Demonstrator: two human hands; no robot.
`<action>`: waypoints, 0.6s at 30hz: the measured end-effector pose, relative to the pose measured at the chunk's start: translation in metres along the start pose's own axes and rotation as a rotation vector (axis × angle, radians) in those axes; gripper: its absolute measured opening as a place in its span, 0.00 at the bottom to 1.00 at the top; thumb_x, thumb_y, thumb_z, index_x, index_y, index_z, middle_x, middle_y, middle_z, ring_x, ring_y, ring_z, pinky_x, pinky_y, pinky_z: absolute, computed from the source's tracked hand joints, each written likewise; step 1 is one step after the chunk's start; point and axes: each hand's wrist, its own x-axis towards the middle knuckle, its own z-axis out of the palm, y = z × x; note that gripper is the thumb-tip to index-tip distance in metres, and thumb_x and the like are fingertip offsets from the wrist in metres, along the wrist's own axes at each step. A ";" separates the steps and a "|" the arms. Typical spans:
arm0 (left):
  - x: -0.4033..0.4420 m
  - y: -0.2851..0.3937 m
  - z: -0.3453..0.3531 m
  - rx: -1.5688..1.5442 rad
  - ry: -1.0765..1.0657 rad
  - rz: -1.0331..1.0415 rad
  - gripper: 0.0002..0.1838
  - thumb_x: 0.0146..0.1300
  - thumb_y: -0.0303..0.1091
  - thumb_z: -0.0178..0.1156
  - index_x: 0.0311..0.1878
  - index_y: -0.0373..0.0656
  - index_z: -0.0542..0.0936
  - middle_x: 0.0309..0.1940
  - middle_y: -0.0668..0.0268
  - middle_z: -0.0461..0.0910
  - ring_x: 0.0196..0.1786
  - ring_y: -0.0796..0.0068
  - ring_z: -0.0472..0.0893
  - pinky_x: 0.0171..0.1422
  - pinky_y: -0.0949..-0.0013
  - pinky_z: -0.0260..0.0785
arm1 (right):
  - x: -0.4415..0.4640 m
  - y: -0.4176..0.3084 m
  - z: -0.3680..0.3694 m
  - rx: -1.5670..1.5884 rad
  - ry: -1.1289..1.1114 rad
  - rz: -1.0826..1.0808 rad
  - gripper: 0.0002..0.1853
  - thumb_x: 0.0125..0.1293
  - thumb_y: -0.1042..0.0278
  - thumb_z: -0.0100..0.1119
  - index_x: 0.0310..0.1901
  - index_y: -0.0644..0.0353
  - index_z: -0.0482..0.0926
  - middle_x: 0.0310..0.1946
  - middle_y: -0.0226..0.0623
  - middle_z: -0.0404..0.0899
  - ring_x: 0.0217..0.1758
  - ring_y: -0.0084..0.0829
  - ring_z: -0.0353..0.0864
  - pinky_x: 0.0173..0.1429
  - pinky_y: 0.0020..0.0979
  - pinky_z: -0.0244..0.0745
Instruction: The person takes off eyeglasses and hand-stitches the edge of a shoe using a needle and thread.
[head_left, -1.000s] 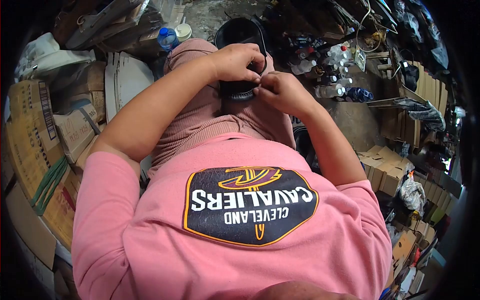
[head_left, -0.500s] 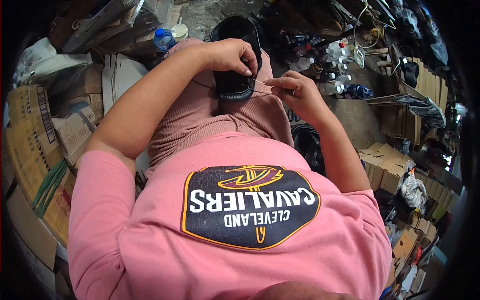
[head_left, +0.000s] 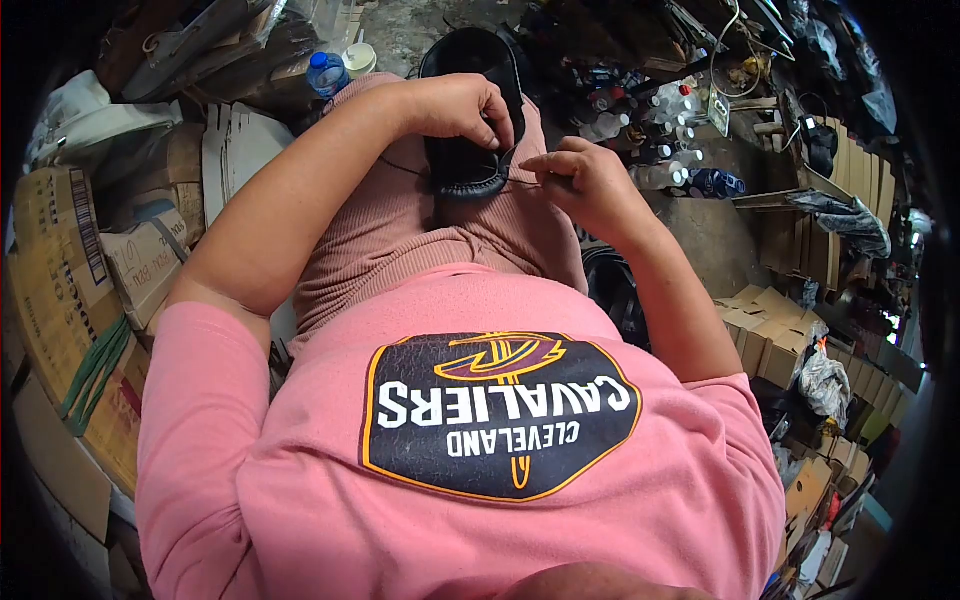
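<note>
A black shoe (head_left: 462,70) lies across my thighs, its stitched, gathered toe end (head_left: 470,188) towards my belly. My left hand (head_left: 468,112) reaches over it, with thumb and fingers pinched on the edge of its opening. Just right of the shoe, my right hand (head_left: 582,182) is closed, index finger pointing at the stitched edge. Dark thread (head_left: 522,182) runs from the shoe's side into my right fingers; whether a needle is among them is hidden. Another length of dark thread (head_left: 402,166) trails off left over my thigh.
A blue-capped bottle (head_left: 326,74) and a white cup (head_left: 359,60) stand beyond my left knee. Several plastic bottles (head_left: 660,175) crowd the floor at right. Cardboard boxes (head_left: 60,290) are stacked at left, with more cardboard (head_left: 775,335) at right.
A thin light needle showed between my right fingers and the shoe; it no longer shows. My right hand has shifted slightly, its index finger extended. The left hand keeps its place.
</note>
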 end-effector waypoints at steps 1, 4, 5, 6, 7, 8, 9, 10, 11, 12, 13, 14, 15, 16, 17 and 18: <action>-0.001 0.001 0.000 -0.002 -0.002 -0.003 0.11 0.53 0.28 0.65 0.42 0.45 0.86 0.35 0.66 0.76 0.45 0.70 0.76 0.54 0.71 0.67 | 0.000 0.001 0.002 0.008 -0.004 -0.014 0.13 0.52 0.76 0.60 0.41 0.55 0.86 0.32 0.40 0.77 0.35 0.38 0.80 0.41 0.32 0.76; -0.003 0.000 0.000 -0.002 -0.007 0.020 0.11 0.54 0.28 0.64 0.42 0.45 0.86 0.35 0.66 0.75 0.44 0.70 0.76 0.53 0.71 0.67 | 0.000 0.000 0.002 0.026 -0.007 -0.019 0.13 0.52 0.76 0.60 0.40 0.54 0.86 0.33 0.39 0.78 0.36 0.38 0.81 0.42 0.32 0.77; -0.003 -0.001 0.000 -0.003 -0.004 0.017 0.11 0.54 0.28 0.64 0.42 0.45 0.86 0.35 0.66 0.75 0.44 0.70 0.76 0.53 0.71 0.67 | 0.000 -0.001 0.002 0.037 -0.006 -0.006 0.14 0.52 0.76 0.61 0.40 0.54 0.86 0.34 0.39 0.79 0.36 0.38 0.81 0.42 0.32 0.77; -0.003 -0.002 0.000 -0.007 -0.006 0.023 0.11 0.54 0.28 0.64 0.42 0.45 0.86 0.35 0.66 0.75 0.44 0.71 0.75 0.53 0.71 0.67 | 0.001 -0.002 0.002 0.039 -0.009 -0.007 0.14 0.52 0.76 0.61 0.40 0.54 0.86 0.34 0.39 0.79 0.36 0.38 0.81 0.42 0.32 0.77; -0.002 -0.002 0.001 -0.011 -0.010 0.030 0.11 0.54 0.29 0.64 0.42 0.45 0.86 0.35 0.66 0.75 0.44 0.71 0.75 0.52 0.71 0.67 | 0.003 -0.004 0.003 0.014 -0.004 -0.039 0.14 0.51 0.77 0.61 0.40 0.54 0.86 0.34 0.39 0.79 0.37 0.38 0.81 0.42 0.32 0.77; -0.003 -0.002 0.001 -0.012 -0.011 0.030 0.11 0.54 0.29 0.64 0.42 0.45 0.86 0.35 0.66 0.75 0.44 0.71 0.75 0.52 0.71 0.67 | 0.004 -0.004 0.003 -0.012 0.003 -0.069 0.14 0.51 0.77 0.61 0.41 0.53 0.86 0.34 0.40 0.79 0.37 0.38 0.81 0.43 0.32 0.77; -0.004 0.000 0.001 0.011 -0.011 0.043 0.12 0.54 0.29 0.64 0.42 0.45 0.86 0.35 0.66 0.74 0.43 0.71 0.75 0.52 0.71 0.67 | 0.004 -0.003 0.003 -0.012 0.003 -0.068 0.14 0.51 0.77 0.61 0.41 0.53 0.86 0.34 0.40 0.79 0.37 0.38 0.81 0.43 0.32 0.77; -0.004 0.001 0.001 0.034 -0.008 0.055 0.12 0.54 0.29 0.64 0.43 0.45 0.86 0.35 0.66 0.74 0.43 0.71 0.75 0.52 0.71 0.66 | 0.005 0.001 0.002 -0.001 -0.018 -0.085 0.14 0.51 0.77 0.61 0.41 0.53 0.86 0.34 0.40 0.79 0.37 0.37 0.81 0.42 0.31 0.77; -0.006 0.002 0.000 0.035 -0.005 0.055 0.12 0.54 0.29 0.64 0.43 0.45 0.86 0.35 0.66 0.74 0.43 0.71 0.75 0.52 0.71 0.66 | 0.007 0.001 0.001 0.011 -0.041 -0.105 0.14 0.51 0.77 0.60 0.41 0.53 0.86 0.35 0.40 0.80 0.37 0.37 0.81 0.42 0.31 0.77; -0.007 0.003 -0.001 0.039 -0.008 0.055 0.12 0.54 0.28 0.64 0.43 0.45 0.86 0.34 0.66 0.73 0.43 0.71 0.75 0.52 0.72 0.66 | 0.007 0.000 0.000 0.010 -0.042 -0.109 0.14 0.51 0.77 0.60 0.41 0.53 0.86 0.35 0.40 0.80 0.37 0.37 0.81 0.42 0.31 0.77; -0.009 0.004 0.000 0.042 -0.013 0.055 0.12 0.54 0.28 0.64 0.43 0.45 0.86 0.34 0.66 0.73 0.43 0.71 0.74 0.52 0.72 0.66 | 0.007 -0.004 -0.002 -0.045 -0.038 -0.132 0.14 0.51 0.77 0.61 0.41 0.53 0.86 0.34 0.40 0.79 0.37 0.37 0.81 0.42 0.31 0.77; -0.010 0.004 0.000 0.041 -0.012 0.055 0.12 0.54 0.28 0.64 0.43 0.45 0.86 0.34 0.66 0.73 0.43 0.71 0.74 0.52 0.72 0.66 | 0.007 -0.006 -0.003 -0.101 -0.033 -0.153 0.14 0.51 0.77 0.61 0.41 0.53 0.86 0.34 0.40 0.79 0.37 0.37 0.81 0.42 0.31 0.77; -0.010 0.004 0.001 0.031 -0.011 0.030 0.12 0.54 0.28 0.63 0.43 0.45 0.86 0.34 0.66 0.73 0.43 0.71 0.74 0.52 0.72 0.66 | 0.006 -0.007 -0.002 -0.103 -0.033 -0.155 0.14 0.51 0.77 0.61 0.41 0.53 0.86 0.34 0.40 0.79 0.37 0.37 0.81 0.42 0.31 0.77; -0.011 0.005 0.000 0.022 -0.009 0.004 0.13 0.54 0.28 0.63 0.44 0.45 0.85 0.34 0.66 0.73 0.43 0.71 0.74 0.52 0.72 0.66 | 0.005 -0.006 -0.002 -0.036 -0.044 -0.103 0.14 0.51 0.77 0.61 0.41 0.53 0.86 0.34 0.40 0.79 0.37 0.38 0.81 0.43 0.31 0.77; -0.011 0.004 0.000 0.022 -0.004 0.004 0.13 0.54 0.28 0.63 0.44 0.45 0.85 0.34 0.66 0.73 0.43 0.71 0.74 0.52 0.72 0.66 | 0.004 -0.005 -0.001 0.031 -0.057 -0.052 0.14 0.51 0.78 0.62 0.41 0.53 0.86 0.34 0.40 0.79 0.37 0.38 0.81 0.43 0.32 0.77; -0.012 0.004 0.000 0.026 0.003 0.010 0.13 0.54 0.28 0.63 0.44 0.45 0.85 0.34 0.66 0.73 0.43 0.71 0.74 0.52 0.72 0.66 | 0.006 0.000 0.001 0.028 -0.060 -0.056 0.14 0.51 0.78 0.62 0.41 0.53 0.86 0.34 0.40 0.79 0.37 0.38 0.81 0.43 0.32 0.77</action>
